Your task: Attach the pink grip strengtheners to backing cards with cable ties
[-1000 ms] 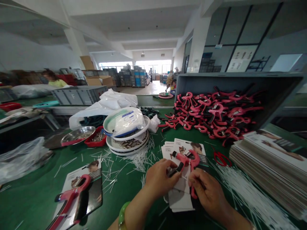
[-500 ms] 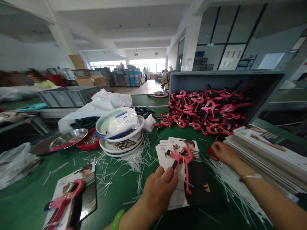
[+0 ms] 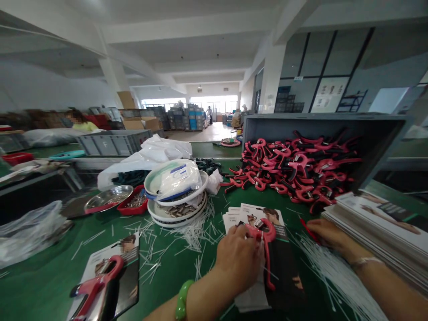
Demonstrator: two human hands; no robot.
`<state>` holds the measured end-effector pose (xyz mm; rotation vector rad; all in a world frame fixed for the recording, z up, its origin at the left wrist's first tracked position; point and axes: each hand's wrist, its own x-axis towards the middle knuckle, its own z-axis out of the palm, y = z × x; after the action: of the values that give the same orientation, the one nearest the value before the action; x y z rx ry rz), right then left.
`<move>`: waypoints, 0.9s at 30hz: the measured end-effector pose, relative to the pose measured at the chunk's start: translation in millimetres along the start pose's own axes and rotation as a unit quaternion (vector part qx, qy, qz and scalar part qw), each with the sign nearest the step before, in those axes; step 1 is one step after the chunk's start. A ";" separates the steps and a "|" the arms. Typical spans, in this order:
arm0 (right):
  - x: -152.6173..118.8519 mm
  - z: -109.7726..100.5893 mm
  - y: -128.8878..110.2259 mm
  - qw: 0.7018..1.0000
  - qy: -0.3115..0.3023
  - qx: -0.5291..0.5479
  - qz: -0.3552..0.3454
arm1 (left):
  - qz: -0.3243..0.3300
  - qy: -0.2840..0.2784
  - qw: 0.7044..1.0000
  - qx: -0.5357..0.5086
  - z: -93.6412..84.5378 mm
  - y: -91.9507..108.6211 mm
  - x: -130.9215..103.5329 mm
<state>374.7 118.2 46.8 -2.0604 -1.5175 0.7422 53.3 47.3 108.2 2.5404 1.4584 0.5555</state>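
My left hand point(image 3: 239, 258) is closed over one handle of a pink-and-black hand grip strengthener point(image 3: 270, 254), hiding part of it. The strengthener lies on a printed backing card point(image 3: 284, 272), with more cards fanned beneath. Thin white cable ties show near its handle. My right hand point(image 3: 329, 234) is closed round red-handled scissors point(image 3: 309, 231), mostly covered by the fingers. It rests beside a heap of white cable ties point(image 3: 334, 272) and the stack of cards point(image 3: 377, 240). At the lower left, another strengthener point(image 3: 96, 285) lies on its own card point(image 3: 132, 272).
A grey crate point(image 3: 321, 117) on its side spills many strengtheners onto the green table point(image 3: 167, 290). Stacked white bowls point(image 3: 152, 209) hold metal parts and a plastic bag. A red tray point(image 3: 123, 207) and a steel dish point(image 3: 110, 196) stand left. A person point(image 3: 83, 122) is across the aisle.
My left hand has moved farther over the strengthener, covering more of its handle. My right hand has drawn slightly nearer with the scissors. The whole view has shifted, with things appearing lower and farther right.
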 end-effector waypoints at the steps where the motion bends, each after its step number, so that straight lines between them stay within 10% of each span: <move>1: -11.1 -1.5 2.2 0.999 -0.002 0.052 0.001 | -0.008 -0.002 1.000 -0.008 2.7 2.6 5.9; 6: -67.3 2.8 2.5 0.905 -0.008 0.421 0.060 | -0.066 0.005 0.992 -0.104 18.0 6.3 21.6; 12: -119.0 33.8 -26.2 0.861 -0.114 0.494 0.041 | -0.093 0.024 0.967 -0.237 24.7 -4.0 18.1; 20: -133.0 14.0 -49.2 0.974 -0.125 0.070 -0.178 | -0.054 0.056 0.950 -0.303 32.0 -12.3 6.6; 27: -125.6 6.5 -70.3 0.797 0.110 -0.334 -0.490 | -0.055 0.067 0.929 -0.359 32.7 -12.9 6.4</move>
<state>290.6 17.4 106.3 -1.2682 -2.5381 -0.4867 58.8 60.9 75.6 1.8630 1.1319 1.0343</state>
